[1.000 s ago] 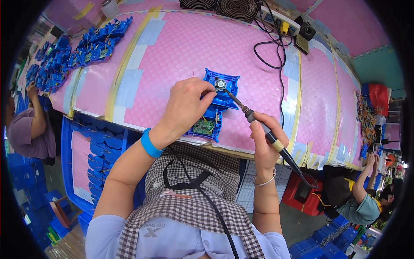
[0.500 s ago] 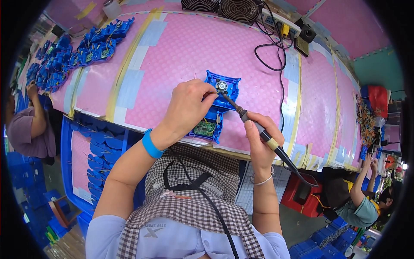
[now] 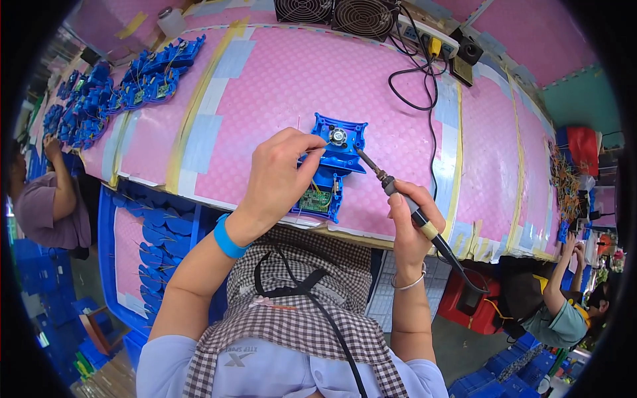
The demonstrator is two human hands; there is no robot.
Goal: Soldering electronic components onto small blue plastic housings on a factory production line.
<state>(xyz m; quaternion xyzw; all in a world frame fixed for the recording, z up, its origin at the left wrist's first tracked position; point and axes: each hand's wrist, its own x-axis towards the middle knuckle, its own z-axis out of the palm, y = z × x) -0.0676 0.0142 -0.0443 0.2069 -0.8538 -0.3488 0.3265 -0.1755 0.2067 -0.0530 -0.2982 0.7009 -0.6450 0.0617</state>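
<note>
A blue plastic housing (image 3: 353, 132) lies opened out on the pink table in front of me, with a small round speaker (image 3: 338, 136) set in its far half. The near half holds a green circuit board (image 3: 314, 200) with thin wires. My left hand (image 3: 282, 169) is closed in a pinch at the left side of the speaker, apparently on a thin wire. A soldering iron (image 3: 419, 217) rests in the closed fingers of my right hand (image 3: 413, 215). Its tip is by the right edge of the housing, apart from the speaker.
Many similar blue housings (image 3: 142, 76) are heaped at the far left. A blue bin (image 3: 113, 278) of blue parts stands below the table edge. Fans (image 3: 361, 18), a power strip (image 3: 424, 36) and a black cable (image 3: 434, 126) lie at the back. Other people work on both sides.
The soldering iron's tip has drawn back from the speaker to the right, with my right hand. My left hand stays pinched beside the speaker.
</note>
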